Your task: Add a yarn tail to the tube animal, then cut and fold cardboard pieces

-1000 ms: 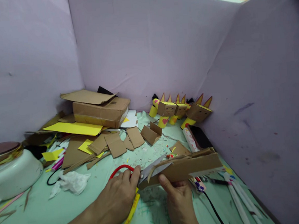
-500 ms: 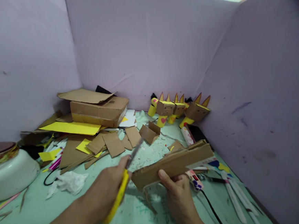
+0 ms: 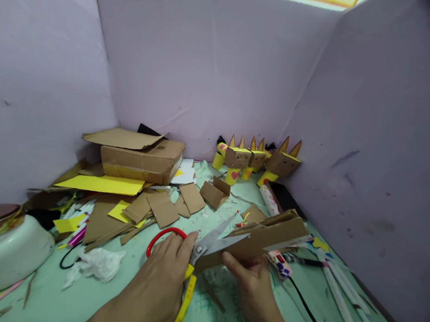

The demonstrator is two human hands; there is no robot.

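My left hand (image 3: 160, 274) is wrapped round a pair of scissors (image 3: 198, 249) with one red and one yellow handle loop. Their blades are spread apart, pointing right. The lower blade passes in front of a folded strip of brown cardboard (image 3: 276, 234); the upper blade reaches behind its top edge. My right hand (image 3: 252, 287) pinches that cardboard from below, thumb on the near face and fingers hidden behind it. A thin cardboard scrap (image 3: 212, 292) lies on the table beneath, between the hands.
Cardboard pieces (image 3: 162, 208) and a yellow sheet (image 3: 101, 184) lie by a cardboard box (image 3: 140, 162). Cardboard animal figures (image 3: 239, 158) stand at the back wall. A white pot (image 3: 17, 256) is at left, crumpled tissue (image 3: 98, 263) beside it. Markers (image 3: 337, 290) and a cable (image 3: 303, 298) lie right.
The scissors have turned from pointing up to pointing right, and their blades have opened at the cardboard. My left hand has rotated, showing the red loop. The cardboard has shifted slightly.
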